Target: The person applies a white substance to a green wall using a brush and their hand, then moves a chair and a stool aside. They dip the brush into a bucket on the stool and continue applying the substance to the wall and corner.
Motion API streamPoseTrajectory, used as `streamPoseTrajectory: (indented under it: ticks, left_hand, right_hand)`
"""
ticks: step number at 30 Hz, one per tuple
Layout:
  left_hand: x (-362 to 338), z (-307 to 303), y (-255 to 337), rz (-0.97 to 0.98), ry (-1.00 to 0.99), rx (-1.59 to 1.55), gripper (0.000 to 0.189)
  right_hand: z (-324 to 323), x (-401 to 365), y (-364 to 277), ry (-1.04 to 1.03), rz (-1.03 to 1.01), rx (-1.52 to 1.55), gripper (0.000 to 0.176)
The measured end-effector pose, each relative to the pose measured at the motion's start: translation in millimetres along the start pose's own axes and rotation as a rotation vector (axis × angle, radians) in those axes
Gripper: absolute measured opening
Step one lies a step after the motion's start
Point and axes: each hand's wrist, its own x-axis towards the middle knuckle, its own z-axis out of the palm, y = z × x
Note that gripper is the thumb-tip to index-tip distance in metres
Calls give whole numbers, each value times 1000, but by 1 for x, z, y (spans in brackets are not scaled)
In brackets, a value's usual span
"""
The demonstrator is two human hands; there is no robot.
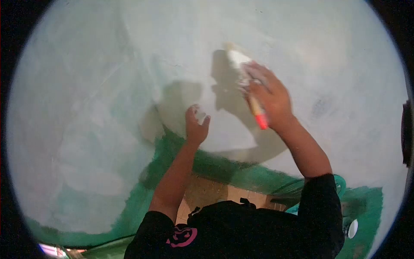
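Observation:
My right hand [269,97] is wrapped round a paintbrush [260,117] with a wooden handle and a red end. The brush's pale, paint-covered head points up and to the left, against or very near the whitish wall [302,39]. Pale paint marks the fingers of that hand. Lower and to the left, my left hand [198,125] is raised before the wall near its corner, fingers apart and curved, with nothing seen in it. Whether its fingertips touch the wall cannot be made out. Shadows of both hands fall on the wall.
Green paint [241,172] runs along the lower wall beneath the whitish coat. Below lies a tiled floor [207,192]. A green chair-like object [339,184] and a round white item [352,228] are at the lower right. A dark object [406,134] is at the right edge.

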Motion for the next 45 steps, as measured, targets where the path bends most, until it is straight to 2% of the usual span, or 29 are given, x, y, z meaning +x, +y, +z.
streamPoseTrajectory:
  ticks: [2,3,4,5,7,8,10,11,13,14,16,17,19,21,23,25,26,27,29,31,33,35,38,39,41,43,44,45]
  left_hand:
    - [18,-5,6,28,11,7,60]
    - [27,-11,5,50,44,13,63]
    - [35,-15,-6,174,65,38,67]
    - [35,-20,-22,169,48,38,67]
    - [38,-28,-37,329,122,247,74]
    - [43,-30,-44,327,118,241,74]
    - [51,-35,-58,338,118,294,85]
    - [52,-32,-62,342,108,296,85]
    - [57,-23,-74,312,120,-22,94]
    - [60,-27,-72,318,128,-18,94]
    - [62,-34,-65,277,93,337,97]
    - [61,-36,-59,269,104,335,97]
    - [60,-35,-53,228,-13,400,98]
    - [65,-33,-62,231,-33,385,92]
    - [67,-31,-68,233,-103,523,89]
    - [71,-26,-101,263,-109,567,86]
    - [74,-17,-125,206,-115,564,85]
    - [73,-15,-135,156,-114,566,84]
    - [63,-19,-151,192,-72,471,84]
    - [59,-24,-154,155,-146,559,85]
    - [57,-20,-157,144,-145,603,87]
    - [55,-13,-161,178,-48,419,87]
    - [54,-7,-163,135,-73,487,88]
    - [53,-9,-161,131,-88,481,88]
    - [53,-12,-172,157,-30,457,89]
    - [49,-12,-188,243,-156,512,89]
    - [48,-18,-186,238,-141,516,89]
    - [50,-23,-181,201,-211,429,89]
  right_hand:
    - [30,7,-4,5,-20,-42,27]
    - [50,6,-7,-100,-74,-51,27]
    - [69,3,-11,-209,-121,-55,27]
    - [90,-7,-17,-217,-105,-54,27]
    - [112,-14,-27,-221,-198,43,31]
    - [120,-17,-29,-227,-195,39,31]
    - [124,-12,-42,-461,-97,211,36]
    - [120,-8,-43,-458,-86,212,36]
    - [102,21,-38,-395,-16,257,40]
    - [92,36,-36,-237,-10,235,39]
    - [67,70,-31,7,-20,180,38]
    - [59,83,-30,92,-22,150,37]
    - [66,90,-29,76,1,82,35]
    - [88,88,-32,57,38,9,34]
    - [129,61,-43,-196,-75,-156,34]
    - [167,37,-60,-322,-91,-43,35]
    - [193,22,-62,-340,-85,-40,35]
    - [199,20,-69,-392,-27,38,37]
    - [204,25,-75,-444,27,109,38]
    - [176,70,-82,-596,290,206,38]
    - [164,101,-75,-380,198,160,38]
    - [159,126,-62,-61,16,144,41]
    - [172,136,-56,3,62,150,45]
    - [182,130,-60,0,49,156,45]
    - [216,104,-74,-200,-85,-86,42]
    - [249,72,-96,-280,-121,45,43]
    - [252,70,-109,-275,-135,51,43]
    - [254,72,-120,-394,-29,136,42]
